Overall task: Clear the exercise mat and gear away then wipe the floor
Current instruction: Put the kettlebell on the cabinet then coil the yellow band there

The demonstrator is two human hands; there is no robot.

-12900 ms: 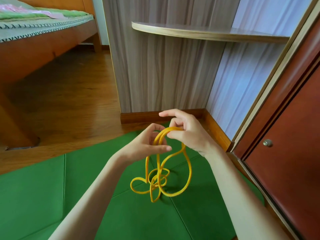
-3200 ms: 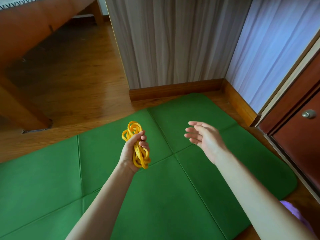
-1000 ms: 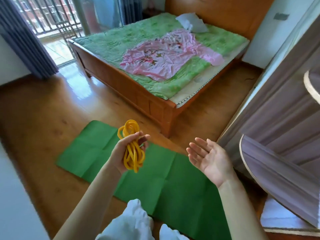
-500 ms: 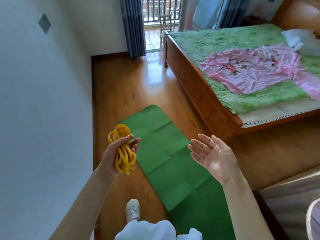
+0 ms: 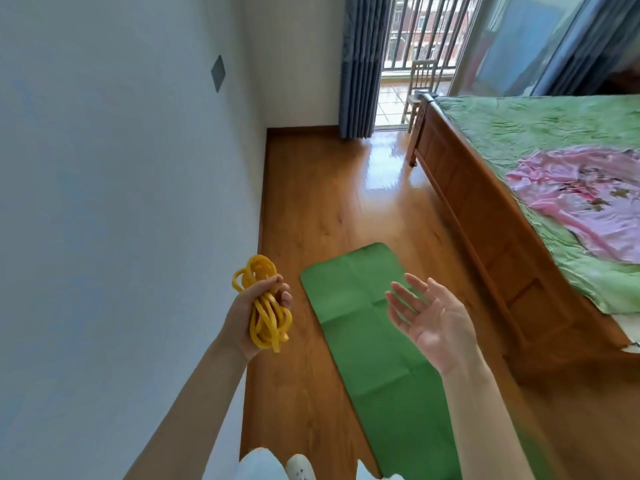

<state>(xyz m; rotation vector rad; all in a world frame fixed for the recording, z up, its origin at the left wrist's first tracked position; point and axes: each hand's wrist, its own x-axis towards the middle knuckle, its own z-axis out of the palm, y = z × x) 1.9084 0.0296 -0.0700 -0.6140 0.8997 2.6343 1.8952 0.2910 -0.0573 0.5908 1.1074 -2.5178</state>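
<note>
Room: bedroom with glossy wood-plank floor point(image 5: 332, 209); plain white wall point(image 5: 121, 202) at left; bed point(image 5: 485, 209) at right; curtain point(image 5: 358, 64) beside a barred balcony door at the far end.
Hidden: bed cut off by the right frame edge; near end of mat point(image 5: 377, 358) covered by the right forearm and the lower frame edge; feet only partly seen at the bottom; chair point(image 5: 420, 84) on the balcony small and blurred.
Materials: mat green, flat, round-cornered, creased into panels; band point(image 5: 265, 306) yellow, rubbery, bunched in loops; bed frame panelled wood under a crinkled green cover and pink cloth point(image 5: 581, 202).
Hands: left hand point(image 5: 258, 313) grips the band, loops protruding above and below the fist; right hand point(image 5: 433, 320) spread, palm up, holding nothing, above the mat.
Open room: bare floor strips between wall and mat, mat and bed; clear boards beyond the mat's far edge to the door.
</note>
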